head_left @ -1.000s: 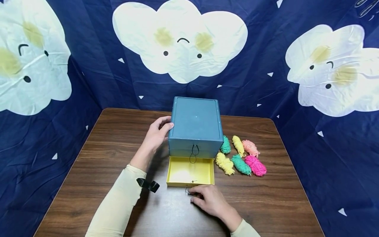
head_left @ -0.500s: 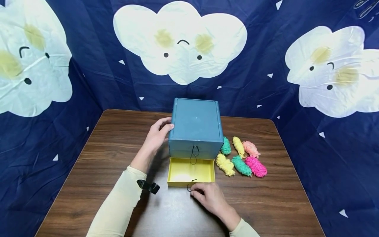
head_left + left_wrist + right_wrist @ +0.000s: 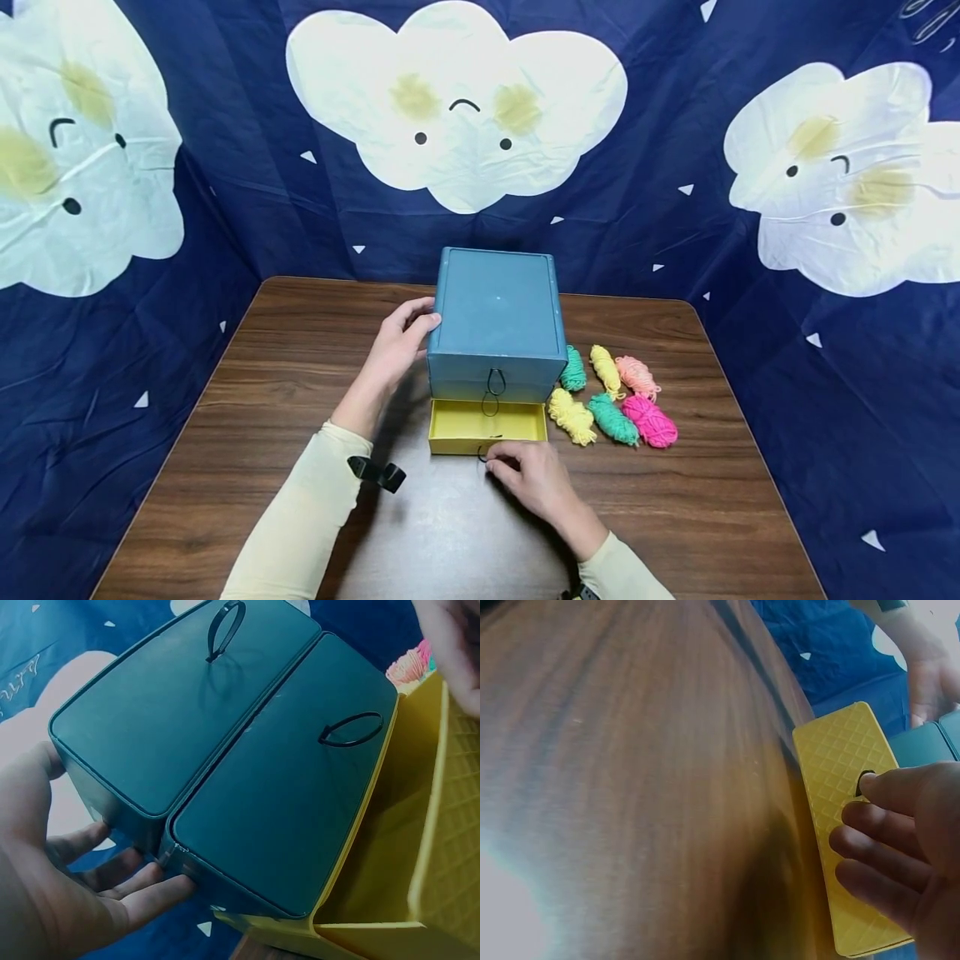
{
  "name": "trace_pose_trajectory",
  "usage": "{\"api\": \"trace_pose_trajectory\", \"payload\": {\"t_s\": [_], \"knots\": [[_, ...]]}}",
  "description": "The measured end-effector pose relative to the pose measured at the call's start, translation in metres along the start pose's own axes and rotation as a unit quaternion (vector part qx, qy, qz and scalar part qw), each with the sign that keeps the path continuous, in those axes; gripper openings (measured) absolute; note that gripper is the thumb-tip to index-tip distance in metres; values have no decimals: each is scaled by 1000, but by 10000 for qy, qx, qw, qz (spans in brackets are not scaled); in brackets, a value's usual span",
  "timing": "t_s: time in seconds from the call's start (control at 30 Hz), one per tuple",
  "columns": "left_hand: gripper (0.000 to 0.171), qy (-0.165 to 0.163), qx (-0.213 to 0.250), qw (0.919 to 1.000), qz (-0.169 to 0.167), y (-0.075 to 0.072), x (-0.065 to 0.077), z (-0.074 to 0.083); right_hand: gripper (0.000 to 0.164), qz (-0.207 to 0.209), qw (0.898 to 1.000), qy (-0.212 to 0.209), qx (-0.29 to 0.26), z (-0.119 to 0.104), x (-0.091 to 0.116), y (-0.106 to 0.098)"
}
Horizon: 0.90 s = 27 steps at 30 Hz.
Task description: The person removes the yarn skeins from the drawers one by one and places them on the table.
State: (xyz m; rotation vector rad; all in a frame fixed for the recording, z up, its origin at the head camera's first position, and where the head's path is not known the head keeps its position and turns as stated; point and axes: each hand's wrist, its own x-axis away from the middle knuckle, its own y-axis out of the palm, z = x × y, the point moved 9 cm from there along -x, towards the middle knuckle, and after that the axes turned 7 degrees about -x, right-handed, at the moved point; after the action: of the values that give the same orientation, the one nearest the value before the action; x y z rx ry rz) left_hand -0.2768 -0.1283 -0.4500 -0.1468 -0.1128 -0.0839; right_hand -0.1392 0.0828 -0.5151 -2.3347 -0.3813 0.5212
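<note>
A teal drawer box [image 3: 498,304] stands at the middle of the table, with black loop pulls on its two teal fronts. Below them the yellow drawer [image 3: 487,421] sticks out part of the way, and nothing lies on the part of its floor that shows. My left hand [image 3: 399,342] rests against the box's left side, fingers spread along it in the left wrist view. At the yellow drawer's quilted front [image 3: 847,750], my right hand [image 3: 534,479] touches the face with extended fingers. One fingertip overlaps the small black loop [image 3: 864,780] there.
Right of the box lie several small yarn skeins: yellow [image 3: 572,417], green [image 3: 613,419], bright pink [image 3: 650,421] and peach [image 3: 637,377]. A dark blue cloth [image 3: 645,233] with clouds hangs around the wooden table [image 3: 285,400].
The yellow drawer has slid farther into the box, so less of it sticks out. My right hand has moved forward with its front. The left hand has stayed at the box's side.
</note>
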Motion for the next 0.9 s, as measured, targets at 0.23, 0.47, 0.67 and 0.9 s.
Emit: {"api": "trace_pose_trajectory", "payload": {"t_s": [0.23, 0.47, 0.67, 0.9], "knots": [[51, 23, 107, 9999, 18, 0, 0, 1, 4, 81, 9999, 134, 59, 5, -12, -6], [51, 12, 222, 9997, -38, 1, -1, 1, 4, 173, 9996, 186, 95, 10, -22, -7], [50, -12, 280, 9996, -38, 1, -1, 1, 6, 214, 9995, 158, 167, 15, -29, -6], [49, 15, 270, 9996, -22, 1, -1, 0, 5, 335, 9984, 213, 402, 22, -36, -7]]}}
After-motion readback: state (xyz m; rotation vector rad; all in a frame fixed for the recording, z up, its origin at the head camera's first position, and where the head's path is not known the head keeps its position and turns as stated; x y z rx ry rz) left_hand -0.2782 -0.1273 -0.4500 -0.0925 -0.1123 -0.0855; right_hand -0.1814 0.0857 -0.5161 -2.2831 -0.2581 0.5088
